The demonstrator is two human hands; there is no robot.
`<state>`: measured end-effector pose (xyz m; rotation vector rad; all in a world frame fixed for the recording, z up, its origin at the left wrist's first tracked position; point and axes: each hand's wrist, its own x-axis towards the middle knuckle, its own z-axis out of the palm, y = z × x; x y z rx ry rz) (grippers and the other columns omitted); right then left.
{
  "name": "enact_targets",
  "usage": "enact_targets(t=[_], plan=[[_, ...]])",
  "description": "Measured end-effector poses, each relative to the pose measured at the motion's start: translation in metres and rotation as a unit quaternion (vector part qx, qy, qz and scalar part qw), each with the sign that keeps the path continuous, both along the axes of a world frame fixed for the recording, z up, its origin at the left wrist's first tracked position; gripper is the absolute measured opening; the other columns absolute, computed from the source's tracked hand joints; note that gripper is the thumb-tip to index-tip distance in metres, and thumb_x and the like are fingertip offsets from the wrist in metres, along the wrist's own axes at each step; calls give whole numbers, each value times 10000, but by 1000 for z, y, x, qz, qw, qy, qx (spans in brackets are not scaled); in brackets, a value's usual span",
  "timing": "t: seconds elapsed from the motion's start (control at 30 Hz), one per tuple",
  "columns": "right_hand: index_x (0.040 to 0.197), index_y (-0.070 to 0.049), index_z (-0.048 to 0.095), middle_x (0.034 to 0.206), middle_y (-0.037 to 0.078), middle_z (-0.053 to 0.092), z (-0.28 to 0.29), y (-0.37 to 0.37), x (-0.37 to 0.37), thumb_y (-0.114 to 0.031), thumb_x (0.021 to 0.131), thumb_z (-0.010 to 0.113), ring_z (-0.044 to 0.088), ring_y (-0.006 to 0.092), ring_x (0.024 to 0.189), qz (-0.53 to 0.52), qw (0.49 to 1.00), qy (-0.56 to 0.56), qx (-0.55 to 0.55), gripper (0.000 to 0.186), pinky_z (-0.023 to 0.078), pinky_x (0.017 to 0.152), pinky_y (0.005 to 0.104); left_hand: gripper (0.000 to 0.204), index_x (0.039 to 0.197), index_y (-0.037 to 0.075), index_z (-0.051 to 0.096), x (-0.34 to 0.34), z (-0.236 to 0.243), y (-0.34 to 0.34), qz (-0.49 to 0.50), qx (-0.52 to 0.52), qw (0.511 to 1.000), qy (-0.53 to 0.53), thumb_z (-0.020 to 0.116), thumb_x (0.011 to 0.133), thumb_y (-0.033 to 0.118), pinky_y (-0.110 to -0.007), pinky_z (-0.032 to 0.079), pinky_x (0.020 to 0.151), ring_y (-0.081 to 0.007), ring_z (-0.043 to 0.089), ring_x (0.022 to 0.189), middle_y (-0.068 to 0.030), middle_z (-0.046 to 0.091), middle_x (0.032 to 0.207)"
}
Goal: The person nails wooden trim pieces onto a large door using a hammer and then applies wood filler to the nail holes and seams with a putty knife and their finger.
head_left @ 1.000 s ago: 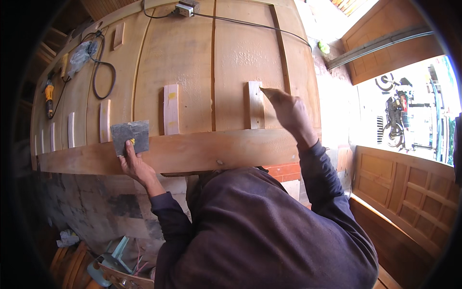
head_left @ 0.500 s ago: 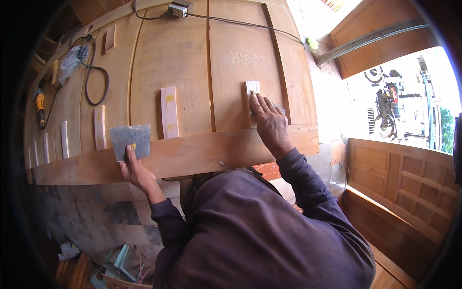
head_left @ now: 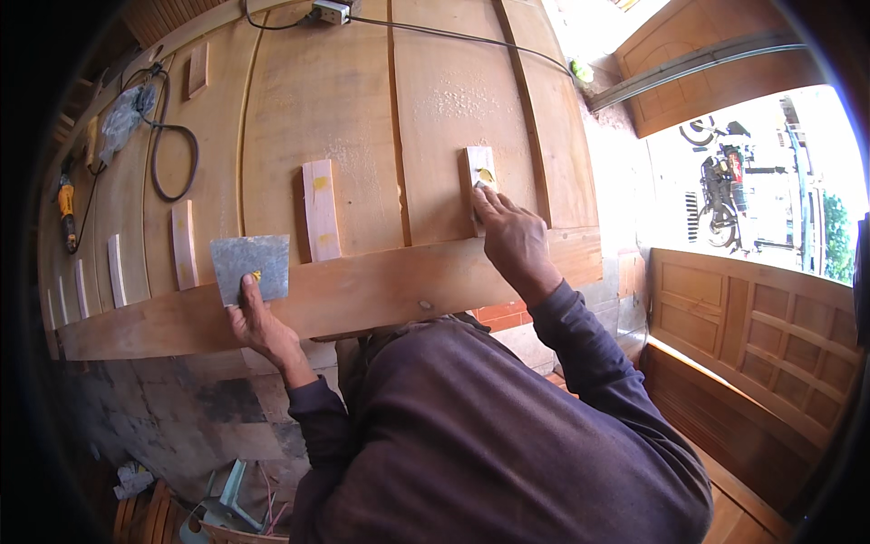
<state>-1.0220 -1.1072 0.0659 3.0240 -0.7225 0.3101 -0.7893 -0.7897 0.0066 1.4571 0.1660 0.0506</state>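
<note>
My left hand (head_left: 261, 319) pinches a square grey metal sheet (head_left: 249, 249), thumb on top beside a small dab of yellow putty (head_left: 256, 276). At the right, my right hand (head_left: 518, 243) presses down at a short pale wood strip (head_left: 478, 158), fingers together on a thin grey scraper (head_left: 479, 185) that is mostly hidden under them. Yellow putty (head_left: 488, 173) is smeared on the strip just beyond the fingertips. The strip lies on a large wooden panel (head_left: 317, 100). Between my hands is another pale strip (head_left: 319, 213) with yellow spots.
Several more strips, one of them a spotted strip (head_left: 185, 245), lie leftward. A yellow-and-black power tool (head_left: 67, 213), a looped cable (head_left: 195, 145) and a plastic bag (head_left: 122, 122) rest at far left. A socket block (head_left: 332, 12) sits at the back. Wooden doors (head_left: 752, 326) stand right.
My right hand has drawn slightly toward me along the strip, uncovering the yellow smear. The scraper's edge, earlier showing right of the fingers, is now mostly hidden. My left hand keeps its hold.
</note>
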Motion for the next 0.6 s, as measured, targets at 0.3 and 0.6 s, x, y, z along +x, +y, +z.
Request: enact_targets(t=[0.3,0.6], plan=[[1328,-215,757,773,202,721,21,-39,11,-99,982,595,727,374,688,-145,981,-45,118,399,564,633,496,267,1138,2,713,-3,8,-8,-4,-25,1000,-3,800,1004,216,-343,560,891,-161,711,1007,-91,774,1136],[1287,-136,759,1121,147,787,18,-33,13,-46,939,581,777,346,895,-51,989,-31,133,401,614,746,444,248,1117,3,711,-2,3,-5,6,-28,1000,-5,794,1009,210,-335,560,895,-162,714,1017,-99,773,1140]])
